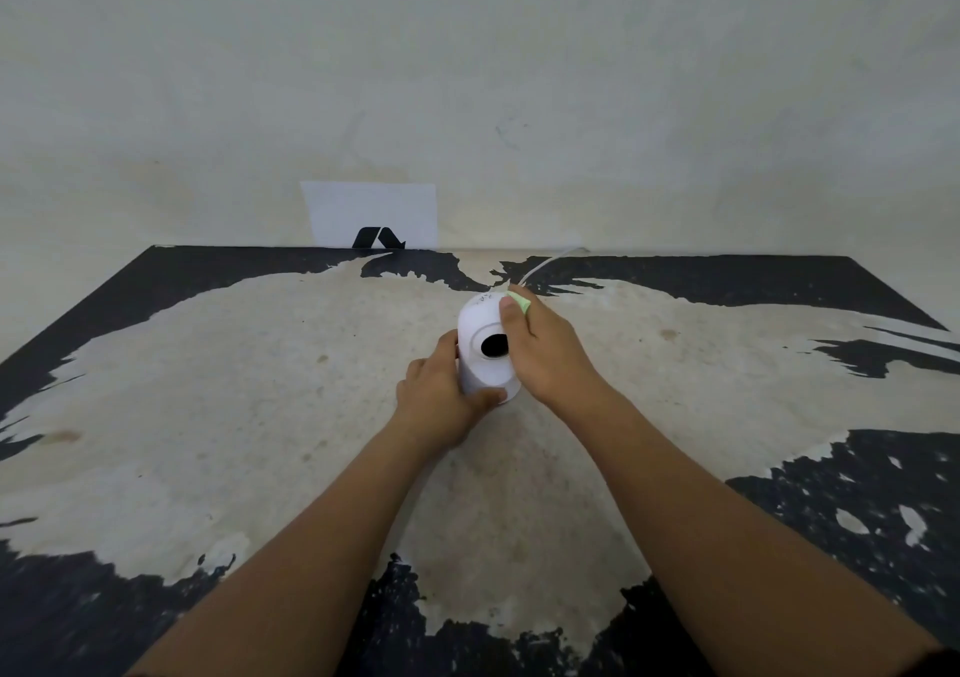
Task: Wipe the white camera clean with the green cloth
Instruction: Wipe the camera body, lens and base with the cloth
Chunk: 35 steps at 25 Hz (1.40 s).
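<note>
The white camera (480,344) stands near the middle of the table (208,416), a bit toward the far side. It is round on top, with a black round eye facing up toward the person.

The left hand (441,396) is wrapped around the bottom of the camera on its left side. The thumb lies across the front near the base, and the fingers go around behind. This hand is closed on the camera.

The right hand (540,344) lies on the right side of the camera, near the top. It is closed on the green cloth (519,302). Only a small light green bit of the cloth shows, poking out by the fingertips and touching the top of the camera. The rest is hidden under the hand.

A thin white cord (545,263) runs from behind the camera to the back edge of the table.

The table top is black, but most of the black is worn away and looks pale.

A white paper (371,209) with a black mark leans on the wall (467,79) behind the table.
</note>
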### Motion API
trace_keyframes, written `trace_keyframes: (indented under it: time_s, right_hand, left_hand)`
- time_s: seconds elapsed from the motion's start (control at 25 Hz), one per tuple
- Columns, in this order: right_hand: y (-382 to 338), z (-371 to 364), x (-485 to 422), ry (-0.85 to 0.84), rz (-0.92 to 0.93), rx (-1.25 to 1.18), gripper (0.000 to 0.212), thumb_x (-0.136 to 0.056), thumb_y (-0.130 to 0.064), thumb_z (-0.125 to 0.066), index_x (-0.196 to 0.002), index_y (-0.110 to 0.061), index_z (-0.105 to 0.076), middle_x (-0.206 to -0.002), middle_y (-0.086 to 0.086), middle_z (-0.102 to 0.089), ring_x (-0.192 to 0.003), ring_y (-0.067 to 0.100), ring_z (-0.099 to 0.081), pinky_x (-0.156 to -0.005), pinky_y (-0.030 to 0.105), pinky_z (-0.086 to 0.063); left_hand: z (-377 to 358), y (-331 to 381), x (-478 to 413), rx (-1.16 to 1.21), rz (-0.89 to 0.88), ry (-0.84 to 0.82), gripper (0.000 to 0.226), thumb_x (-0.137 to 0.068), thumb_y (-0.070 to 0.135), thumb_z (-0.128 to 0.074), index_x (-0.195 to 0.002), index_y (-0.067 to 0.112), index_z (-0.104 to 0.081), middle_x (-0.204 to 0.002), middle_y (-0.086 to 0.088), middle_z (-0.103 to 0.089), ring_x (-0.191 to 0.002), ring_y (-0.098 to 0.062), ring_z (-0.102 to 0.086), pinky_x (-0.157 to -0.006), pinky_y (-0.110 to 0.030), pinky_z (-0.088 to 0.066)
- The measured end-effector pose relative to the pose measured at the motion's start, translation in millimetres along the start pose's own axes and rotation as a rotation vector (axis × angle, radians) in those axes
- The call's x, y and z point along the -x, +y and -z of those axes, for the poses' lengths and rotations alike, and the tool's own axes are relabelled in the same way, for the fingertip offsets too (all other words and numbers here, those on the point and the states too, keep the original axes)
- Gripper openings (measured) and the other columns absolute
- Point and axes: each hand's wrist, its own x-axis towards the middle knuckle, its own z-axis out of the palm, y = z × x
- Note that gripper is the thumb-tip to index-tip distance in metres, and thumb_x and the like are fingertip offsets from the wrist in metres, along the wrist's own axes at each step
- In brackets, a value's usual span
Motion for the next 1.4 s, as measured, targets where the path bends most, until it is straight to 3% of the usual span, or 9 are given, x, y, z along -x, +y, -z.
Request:
trace_keyframes:
  time_s: [0.2,0.32,0.52,0.72,0.84,1.04,1.24,1.32,1.4]
  right_hand:
    - [-6,-6,17,0.031,0.163,0.16,0.05,-0.098,-0.031,-0.029,-0.145,-0.014,-0.032,-0.155,0.004,-0.032,-0.143,0.016,-0.024,-0.108,0.016,-0.011]
    - [-21,-8,9,-0.008,0.325,0.406,0.052,-0.094,-0.03,-0.028,-0.139,-0.008,-0.043,-0.149,0.01,-0.042,-0.141,0.024,-0.03,-0.117,0.036,-0.019]
    - [-31,-2,-11,-0.123,0.162,0.337,0.042,-0.098,-0.027,-0.033,-0.131,-0.006,-0.048,-0.14,0.015,-0.049,-0.133,0.029,-0.04,-0.11,0.036,-0.028]
    - [-23,-8,12,-0.055,0.13,0.215,0.054,-0.095,-0.033,-0.04,-0.143,-0.012,-0.03,-0.151,0.011,-0.031,-0.138,0.028,-0.029,-0.112,0.036,-0.024]
    - [-24,-14,14,-0.044,0.271,0.513,0.059,-0.092,-0.048,-0.039,-0.141,-0.015,-0.035,-0.152,0.007,-0.033,-0.142,0.028,-0.022,-0.117,0.046,-0.015]
    - [-40,-21,-3,-0.13,0.361,0.839,0.066,-0.09,-0.063,-0.023,-0.124,-0.016,-0.056,-0.137,0.004,-0.052,-0.134,0.03,-0.034,-0.115,0.053,-0.012]
    - [-44,-18,-9,-0.165,0.353,0.723,0.065,-0.09,-0.064,-0.013,-0.146,-0.031,-0.02,-0.133,0.004,-0.059,-0.137,0.026,-0.035,-0.117,0.052,-0.005]
    - [-46,-15,-11,-0.178,0.328,0.618,0.069,-0.089,-0.065,-0.012,-0.148,-0.03,-0.007,-0.133,0.004,-0.06,-0.136,0.024,-0.038,-0.117,0.052,-0.007]
    - [-46,-13,-10,-0.172,0.324,0.476,0.069,-0.091,-0.063,-0.016,-0.148,-0.03,0.004,-0.15,0.005,-0.042,-0.141,0.02,-0.031,-0.117,0.051,-0.009]
  left_hand:
    - [0,1,2,-0.009,-0.017,0.007,0.078,-0.066,0.059,-0.065,-0.131,0.033,-0.03,-0.122,0.001,-0.058,-0.099,-0.018,-0.041,-0.084,-0.042,-0.039]
    - [-1,3,1,-0.037,0.008,-0.01,0.082,-0.067,0.059,-0.058,-0.137,0.032,-0.025,-0.128,-0.003,-0.057,-0.112,-0.027,-0.047,-0.083,-0.041,-0.036]
    - [-2,-2,-1,-0.042,0.012,-0.019,0.079,-0.067,0.061,-0.063,-0.131,0.037,-0.023,-0.129,0.001,-0.056,-0.115,-0.027,-0.046,-0.09,-0.045,-0.037]
    - [-6,-4,-2,-0.061,-0.007,0.012,0.075,-0.066,0.064,-0.054,-0.131,0.036,-0.028,-0.121,0.0,-0.059,-0.111,-0.027,-0.048,-0.08,-0.041,-0.035]
    - [-9,-5,-7,-0.172,-0.024,-0.021,0.06,-0.075,0.057,-0.044,-0.129,0.032,-0.036,-0.122,-0.002,-0.058,-0.112,-0.033,-0.048,-0.08,-0.042,-0.032]
    - [-11,-9,-14,-0.304,-0.022,-0.051,0.061,-0.076,0.059,-0.04,-0.131,0.032,-0.041,-0.133,-0.003,-0.054,-0.118,-0.031,-0.048,-0.094,-0.046,-0.037]
    - [-2,-2,-4,-0.173,-0.065,-0.07,0.057,-0.076,0.054,-0.053,-0.127,0.028,-0.046,-0.124,-0.001,-0.062,-0.113,-0.03,-0.055,-0.092,-0.045,-0.043]
    - [17,-6,1,-0.102,-0.009,-0.037,0.066,-0.081,0.038,-0.061,-0.139,0.021,-0.034,-0.132,-0.003,-0.056,-0.122,-0.032,-0.047,-0.1,-0.046,-0.039]
    - [44,-5,3,0.139,-0.023,0.059,0.059,-0.089,0.016,-0.05,-0.143,0.015,-0.028,-0.141,-0.007,-0.047,-0.132,-0.029,-0.039,-0.107,-0.045,-0.033]
